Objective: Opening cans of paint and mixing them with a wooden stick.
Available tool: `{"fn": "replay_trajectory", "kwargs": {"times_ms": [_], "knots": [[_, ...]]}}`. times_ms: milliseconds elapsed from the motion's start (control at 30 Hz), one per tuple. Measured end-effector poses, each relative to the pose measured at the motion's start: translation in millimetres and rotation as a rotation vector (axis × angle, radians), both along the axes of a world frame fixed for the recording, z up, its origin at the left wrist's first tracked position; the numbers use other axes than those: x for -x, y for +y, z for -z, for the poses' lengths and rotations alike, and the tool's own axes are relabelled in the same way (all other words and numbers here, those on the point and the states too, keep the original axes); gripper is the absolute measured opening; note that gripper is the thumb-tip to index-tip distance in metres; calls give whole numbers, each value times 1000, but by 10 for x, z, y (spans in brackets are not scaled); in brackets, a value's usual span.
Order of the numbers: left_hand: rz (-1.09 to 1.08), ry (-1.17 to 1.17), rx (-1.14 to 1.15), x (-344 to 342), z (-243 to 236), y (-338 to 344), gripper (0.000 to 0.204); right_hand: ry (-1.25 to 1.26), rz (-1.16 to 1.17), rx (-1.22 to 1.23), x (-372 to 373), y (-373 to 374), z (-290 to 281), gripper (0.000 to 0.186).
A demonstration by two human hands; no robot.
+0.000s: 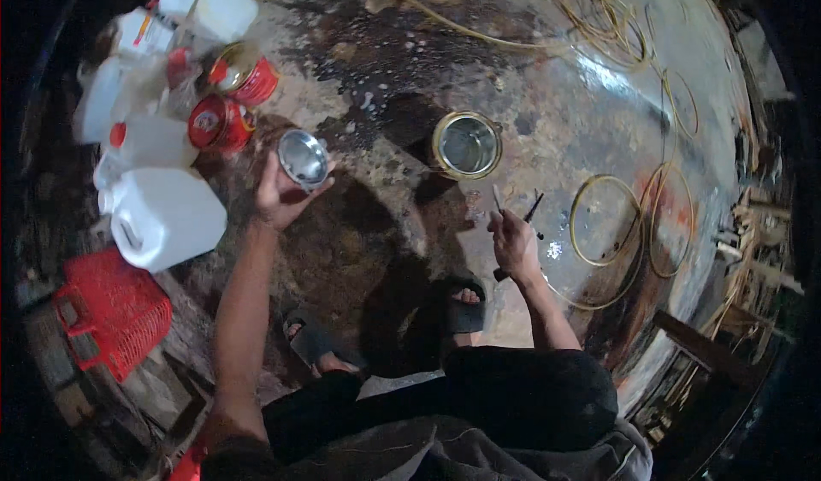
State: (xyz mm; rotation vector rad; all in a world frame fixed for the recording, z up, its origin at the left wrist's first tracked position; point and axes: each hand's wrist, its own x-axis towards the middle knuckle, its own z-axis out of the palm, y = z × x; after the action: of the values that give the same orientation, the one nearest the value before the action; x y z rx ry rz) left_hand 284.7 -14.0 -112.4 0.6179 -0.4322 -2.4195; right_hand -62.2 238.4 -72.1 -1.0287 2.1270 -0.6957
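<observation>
My left hand (275, 192) is closed around a small round metal cup (303, 158), its shiny inside facing up. My right hand (516, 243) is closed on a thin, pale, stick-like tool (496, 197) that points up past the fingers. A dark slim piece (534, 206) shows just right of those fingers, and a black end sticks out below the hand; I cannot tell if these are one tool. Ahead of and between my hands stands an open metal can (446, 166) with a gold rim, greyish inside.
Red cans (224, 125), white plastic jugs (171, 216) and a red plastic basket (120, 310) crowd the left. Yellow hose (575, 224) loops over the stained floor (376, 173) at right and far right. Wood scraps (740, 276) line the right edge. My sandalled feet (466, 310) are below.
</observation>
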Motion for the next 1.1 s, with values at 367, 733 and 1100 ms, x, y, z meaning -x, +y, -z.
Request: {"fn": "replay_trajectory", "kwargs": {"times_ms": [367, 733, 1100], "knots": [[-140, -134, -240, -201, 61, 161, 69, 123, -197, -169, -384, 502, 377, 30], [-396, -1547, 1106, -130, 91, 84, 28, -777, 572, -16, 220, -30, 337, 27], [427, -891, 888, 2053, -377, 54, 33, -950, 471, 257, 239, -647, 512, 48]]}}
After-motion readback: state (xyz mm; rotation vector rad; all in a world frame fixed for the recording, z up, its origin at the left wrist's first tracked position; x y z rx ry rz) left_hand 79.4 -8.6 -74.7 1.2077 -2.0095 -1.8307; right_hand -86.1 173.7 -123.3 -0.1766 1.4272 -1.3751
